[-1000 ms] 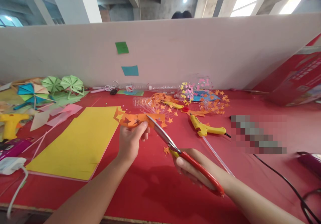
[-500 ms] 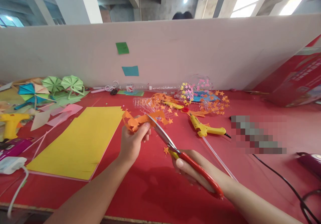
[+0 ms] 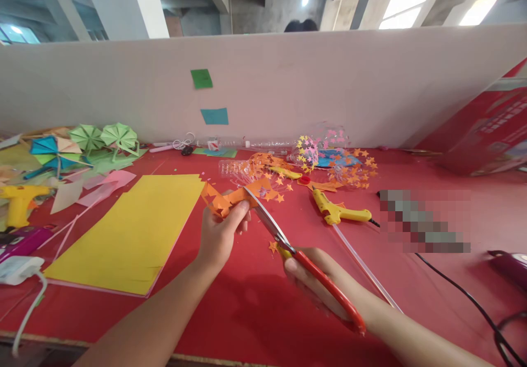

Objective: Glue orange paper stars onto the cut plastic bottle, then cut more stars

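Observation:
Above the middle of the table, my left hand (image 3: pixel 222 227) pinches a strip of orange paper (image 3: pixel 234 196) with star-shaped holes cut in it. My right hand (image 3: pixel 317 274) is wrapped round the red handles of a pair of scissors (image 3: pixel 275 230). Their blades point up and left and lie against the paper, just beside my left thumb. Below the blades, a small orange paper star (image 3: pixel 273 247) rests on the table near my right fingers. The paper partly hides the loose stars behind it.
A stack of yellow paper (image 3: pixel 135 230) lies to the left on the red table (image 3: pixel 247 301). A yellow glue gun (image 3: pixel 340 209) with a clear glue stick is at right. Star-covered clear bottles (image 3: pixel 307 153) stand behind, before a white partition (image 3: pixel 288 82). Folded green umbrellas (image 3: pixel 119 136) lie far left.
The scissor handles have dipped slightly down and left with my right hand. My left hand and the orange paper have shifted a touch to the right.

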### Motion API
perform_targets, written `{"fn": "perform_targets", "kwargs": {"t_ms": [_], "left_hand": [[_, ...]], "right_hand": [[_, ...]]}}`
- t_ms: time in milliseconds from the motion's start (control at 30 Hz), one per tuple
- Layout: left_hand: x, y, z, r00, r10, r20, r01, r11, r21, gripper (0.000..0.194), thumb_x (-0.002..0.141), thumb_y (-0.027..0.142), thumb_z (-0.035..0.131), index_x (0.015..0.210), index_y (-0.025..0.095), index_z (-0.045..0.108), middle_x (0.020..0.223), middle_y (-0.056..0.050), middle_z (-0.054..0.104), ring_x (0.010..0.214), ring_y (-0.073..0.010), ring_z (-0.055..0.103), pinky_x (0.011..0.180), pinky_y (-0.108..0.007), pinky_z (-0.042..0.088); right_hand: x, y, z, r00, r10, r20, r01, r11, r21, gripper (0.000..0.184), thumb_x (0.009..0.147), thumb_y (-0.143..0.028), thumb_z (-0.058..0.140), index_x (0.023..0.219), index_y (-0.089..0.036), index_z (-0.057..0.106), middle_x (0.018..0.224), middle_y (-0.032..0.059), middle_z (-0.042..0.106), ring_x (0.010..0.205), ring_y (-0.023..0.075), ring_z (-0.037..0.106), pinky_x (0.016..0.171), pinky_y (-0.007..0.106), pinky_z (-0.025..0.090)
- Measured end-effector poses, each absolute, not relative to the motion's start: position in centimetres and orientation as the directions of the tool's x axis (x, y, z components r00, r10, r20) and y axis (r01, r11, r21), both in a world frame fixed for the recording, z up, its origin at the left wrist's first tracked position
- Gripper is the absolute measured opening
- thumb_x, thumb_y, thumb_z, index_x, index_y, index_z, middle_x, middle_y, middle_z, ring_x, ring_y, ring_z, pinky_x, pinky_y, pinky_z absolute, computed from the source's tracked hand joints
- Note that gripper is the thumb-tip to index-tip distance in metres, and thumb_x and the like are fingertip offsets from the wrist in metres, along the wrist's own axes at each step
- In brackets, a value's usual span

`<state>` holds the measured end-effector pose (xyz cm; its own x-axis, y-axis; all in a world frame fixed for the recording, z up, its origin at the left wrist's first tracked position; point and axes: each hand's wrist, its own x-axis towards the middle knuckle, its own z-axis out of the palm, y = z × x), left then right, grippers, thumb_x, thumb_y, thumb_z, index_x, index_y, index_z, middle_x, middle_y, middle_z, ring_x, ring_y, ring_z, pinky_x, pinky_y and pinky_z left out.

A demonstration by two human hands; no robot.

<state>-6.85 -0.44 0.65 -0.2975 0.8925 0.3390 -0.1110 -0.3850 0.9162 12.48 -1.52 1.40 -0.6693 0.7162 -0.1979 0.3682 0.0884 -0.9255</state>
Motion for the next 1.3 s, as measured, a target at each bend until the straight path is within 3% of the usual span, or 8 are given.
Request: {"fn": "perform_targets", "kwargs": {"t_ms": [500,800,1033,1300], "left_hand": [[-6.9,-0.5,1.2,-0.333,0.892,0.305,-0.116,-0.359,0.926,0.02,0.077,0.028,0.061,0.06,0.017,0.06,0.051,0.002,0.056,0.041,-0.0079,0.047,0.039,-0.022,0.036],[-7.2,-0.1,2.3,-0.409,0.882,0.235,-0.238,-0.352,0.905,0.022,0.075,0.029,0.063,0.058,0.018,0.052,0.048,0.004,0.052,0.039,-0.0059,0.043,0.037,-0.019,0.031],[-7.1,-0.3,1.9,-0.23,0.943,0.241,-0.212,-0.29,0.933,0.016,0.077,0.031,0.062,0.069,0.017,0.061,0.06,0.002,0.06,0.044,-0.0079,0.05,0.041,-0.021,0.038],[-7.5,0.0,2.2,-0.287,0.904,0.316,-0.187,-0.377,0.907,0.012,0.081,0.026,0.058,0.072,0.019,0.062,0.062,0.003,0.058,0.043,-0.006,0.047,0.04,-0.019,0.036]], "right_hand": [[12.9,-0.9,1.5,-0.662,0.717,-0.221,0.416,0.106,-0.903,0.047,0.086,-0.06,0.052,0.064,-0.021,0.037,0.049,-0.0077,0.037,0.041,0.006,0.031,0.04,0.021,0.021],[13.1,-0.6,1.1,-0.635,0.74,-0.223,0.443,0.112,-0.89,0.045,0.088,-0.055,0.051,0.063,-0.021,0.037,0.048,-0.0081,0.036,0.041,0.0059,0.032,0.04,0.021,0.021],[13.0,-0.7,1.2,-0.627,0.741,-0.243,0.439,0.079,-0.895,0.045,0.086,-0.057,0.055,0.064,-0.021,0.037,0.049,-0.0076,0.038,0.042,0.0063,0.032,0.039,0.021,0.021],[12.8,-0.7,1.5,-0.659,0.721,-0.213,0.399,0.096,-0.912,0.049,0.084,-0.06,0.055,0.062,-0.021,0.034,0.049,-0.0078,0.035,0.043,0.0062,0.031,0.04,0.021,0.02]]}}
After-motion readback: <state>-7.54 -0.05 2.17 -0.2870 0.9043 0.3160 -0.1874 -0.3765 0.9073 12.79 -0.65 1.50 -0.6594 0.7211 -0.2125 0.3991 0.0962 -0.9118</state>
